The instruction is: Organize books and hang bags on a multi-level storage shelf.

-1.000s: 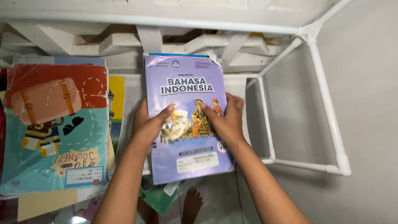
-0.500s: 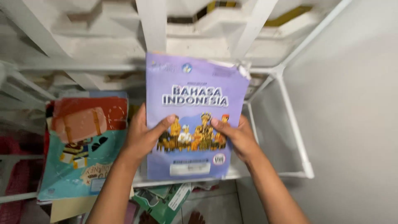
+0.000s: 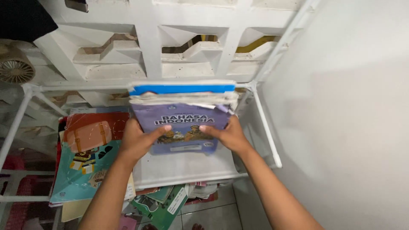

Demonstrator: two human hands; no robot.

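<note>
Above the white tube-frame shelf [image 3: 187,168]: stack of paperback schoolbooks, purple cover on top [image 3: 184,116], clamped between left hand [image 3: 135,141] and right hand [image 3: 228,135]. Teal illustrated book [image 3: 87,164] at nine o'clock. Step judged: lifting; level carrying needed.

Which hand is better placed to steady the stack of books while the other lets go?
Probably the left hand: it wraps the stack of books at its lower left corner, thumb across the purple cover. The right hand grips only the right edge.

Perhaps white label on teal book [image 3: 81,170]
</note>
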